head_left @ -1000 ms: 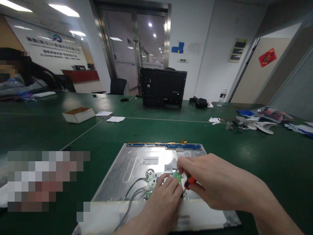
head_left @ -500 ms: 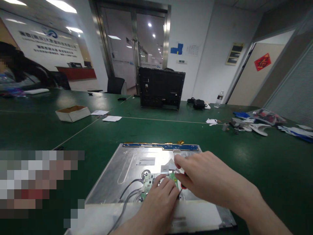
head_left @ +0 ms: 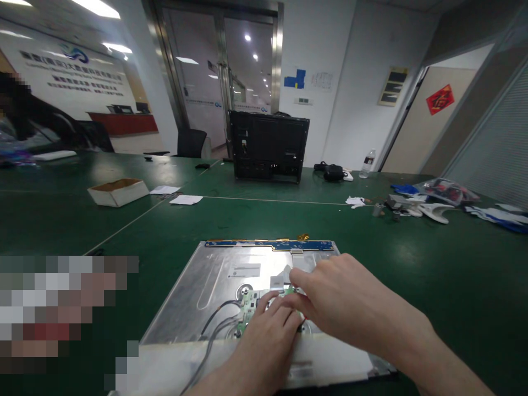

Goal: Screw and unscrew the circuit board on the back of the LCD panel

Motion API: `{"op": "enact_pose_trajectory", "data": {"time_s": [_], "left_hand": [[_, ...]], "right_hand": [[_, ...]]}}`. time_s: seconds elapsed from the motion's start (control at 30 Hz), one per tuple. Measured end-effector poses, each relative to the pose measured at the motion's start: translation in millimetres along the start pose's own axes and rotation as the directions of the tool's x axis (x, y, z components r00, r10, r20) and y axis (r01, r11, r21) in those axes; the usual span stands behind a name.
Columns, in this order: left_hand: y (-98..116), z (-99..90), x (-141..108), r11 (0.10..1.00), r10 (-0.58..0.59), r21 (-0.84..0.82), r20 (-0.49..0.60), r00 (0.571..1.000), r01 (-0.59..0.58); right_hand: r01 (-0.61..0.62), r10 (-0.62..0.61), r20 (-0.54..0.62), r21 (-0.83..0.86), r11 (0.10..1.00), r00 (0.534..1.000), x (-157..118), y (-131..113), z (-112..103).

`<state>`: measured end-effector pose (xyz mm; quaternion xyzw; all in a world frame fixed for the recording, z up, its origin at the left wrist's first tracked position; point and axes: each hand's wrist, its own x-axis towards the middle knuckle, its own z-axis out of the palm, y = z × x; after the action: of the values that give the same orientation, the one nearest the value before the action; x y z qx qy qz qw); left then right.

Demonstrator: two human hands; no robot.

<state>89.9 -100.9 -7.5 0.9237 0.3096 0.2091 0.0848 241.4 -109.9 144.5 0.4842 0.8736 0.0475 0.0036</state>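
Observation:
A silver display panel (head_left: 190, 297) lies flat on the green table, with a blue circuit strip (head_left: 239, 245) along its far edge. On the panel sits a green circuit board (head_left: 249, 302), partly covered by my hands. My left hand (head_left: 268, 335) rests palm down over this board, its fingers stretched across it; the thumb is hidden. Just beside it, my right hand (head_left: 334, 289) is closed around a screwdriver (head_left: 306, 317), of which only a bit of red shows. The screwdriver's tip is out of sight. Grey cables (head_left: 212, 346) run from the board toward me.
A black monitor housing (head_left: 268, 146) stands upright at the back. An open white box (head_left: 118, 193) and papers (head_left: 186, 199) lie left of centre. To the right are a bottle (head_left: 367, 164), gloves and a bagged bundle (head_left: 447, 191). Another person (head_left: 41, 118) sits at far left.
My right hand has shifted slightly left and turned, covering more of the red screwdriver handle. My left hand stays on the circuit board. The whole view has swung slightly.

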Motion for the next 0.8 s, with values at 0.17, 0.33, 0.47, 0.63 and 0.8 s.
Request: {"op": "enact_pose_trajectory", "data": {"time_s": [0.17,0.33,0.47,0.63,0.8], "left_hand": [[0.3,-1.0,1.1,0.999,-0.014,0.052,0.046,0.999,0.012],[-0.8,2.0,0.0,0.998,-0.007,0.059,0.012,1.0,0.006],[0.0,-1.0,-0.3,0.999,0.003,0.04,0.01,1.0,-0.003],[1.4,-3.5,1.6,0.998,-0.014,0.059,0.054,0.998,0.01],[1.7,-3.0,1.1,0.999,-0.02,0.036,0.044,0.999,0.018]], "right_hand": [[0.093,-0.093,-0.006,0.083,0.992,0.996,-7.2,9.5,-0.2],[0.026,-0.026,0.002,0.1,0.995,1.0,-7.3,9.4,-0.1],[-0.054,0.054,-0.007,-0.005,0.999,0.999,-0.6,4.8,0.3],[0.052,-0.05,-0.032,0.058,0.997,0.998,-3.7,10.6,-0.4],[0.106,-0.104,-0.017,0.168,0.98,0.994,-6.4,14.3,-0.3]]}}
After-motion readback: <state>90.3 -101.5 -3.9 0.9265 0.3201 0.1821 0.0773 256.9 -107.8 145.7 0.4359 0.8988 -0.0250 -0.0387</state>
